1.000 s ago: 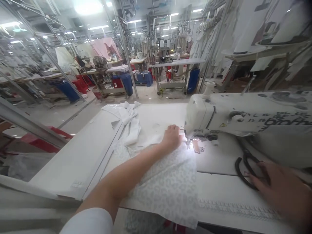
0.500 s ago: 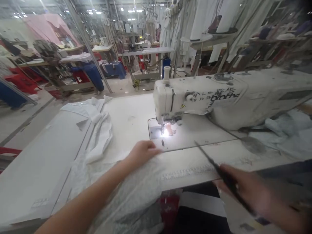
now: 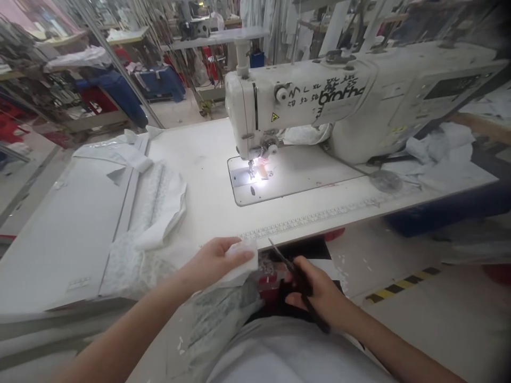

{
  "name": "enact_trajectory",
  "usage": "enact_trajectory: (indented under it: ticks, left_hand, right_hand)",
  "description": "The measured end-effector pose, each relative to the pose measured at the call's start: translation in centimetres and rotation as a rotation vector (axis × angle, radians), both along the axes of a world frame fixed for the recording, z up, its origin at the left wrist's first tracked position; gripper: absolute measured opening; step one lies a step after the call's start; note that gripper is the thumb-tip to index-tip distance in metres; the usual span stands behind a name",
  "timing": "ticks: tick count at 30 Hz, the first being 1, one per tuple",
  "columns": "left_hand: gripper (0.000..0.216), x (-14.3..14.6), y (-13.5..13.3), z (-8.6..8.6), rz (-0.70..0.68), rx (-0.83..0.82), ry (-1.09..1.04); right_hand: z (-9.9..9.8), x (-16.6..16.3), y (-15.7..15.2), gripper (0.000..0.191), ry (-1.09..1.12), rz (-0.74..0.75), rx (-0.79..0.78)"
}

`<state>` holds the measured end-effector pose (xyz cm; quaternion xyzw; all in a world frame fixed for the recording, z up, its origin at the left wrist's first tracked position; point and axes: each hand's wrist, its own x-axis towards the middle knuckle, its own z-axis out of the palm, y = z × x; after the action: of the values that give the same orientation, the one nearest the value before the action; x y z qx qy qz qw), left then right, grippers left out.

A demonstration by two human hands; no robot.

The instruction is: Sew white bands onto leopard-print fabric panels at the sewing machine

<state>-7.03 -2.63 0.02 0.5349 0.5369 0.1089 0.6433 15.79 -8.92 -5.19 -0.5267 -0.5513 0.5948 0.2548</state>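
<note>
My left hand point(image 3: 217, 260) is closed on the white edge of a garment piece point(image 3: 244, 266), thumb on top, at the table's front edge. The garment's pale grey-green patterned cloth point(image 3: 223, 314) hangs down below that hand. My right hand point(image 3: 319, 292) grips dark-handled scissors point(image 3: 301, 282), their narrow tip pointing up and left towards the held cloth, a short gap away. Whether the blades are apart cannot be made out. Behind both hands stands a white sewing machine point(image 3: 295, 101), its lamp lighting the needle area point(image 3: 252, 171).
More patterned white cloth point(image 3: 155, 207) lies on the left of the table point(image 3: 203, 197). A printed ruler point(image 3: 303, 221) runs along the front edge. Crumpled pale fabric point(image 3: 443, 146) lies right of the machine. Behind are other sewing stations and a metal pole point(image 3: 120, 64).
My view has tilted downward. My right hand has brought the scissors left, close to my left hand. My left hand now holds the white cloth edge up at the table front.
</note>
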Motion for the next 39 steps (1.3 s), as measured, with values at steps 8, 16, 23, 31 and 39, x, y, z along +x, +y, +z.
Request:
enact_trajectory:
  ticks: [8,16,23,31,39]
  left_hand:
    - [0.028,1.4,-2.2,0.4,-0.03,0.135,-0.07]
    - [0.031,1.3,-3.1,-0.9,0.089,0.084,-0.121]
    - [0.029,1.9,-3.5,-1.3,0.106,0.112,-0.077]
    - [0.035,2.1,-4.2,-2.9,0.146,-0.017,-0.097]
    - [0.032,3.1,-4.4,-2.7,0.085,-0.03,-0.109]
  right_hand:
    - [1.2,-3.1,1.2,0.016,0.266,-0.119,0.146]
    - [0.2,2.3,-1.6,0.032,-0.288,0.165,0.052]
    - [0.8,1.2,-1.2,0.033,-0.362,0.192,0.169]
    - [-0.6,1.4,-2.0,0.034,-0.507,0.177,0.174]
    - [-1.3,1.8,-2.3,0.035,-0.509,0.117,0.185]
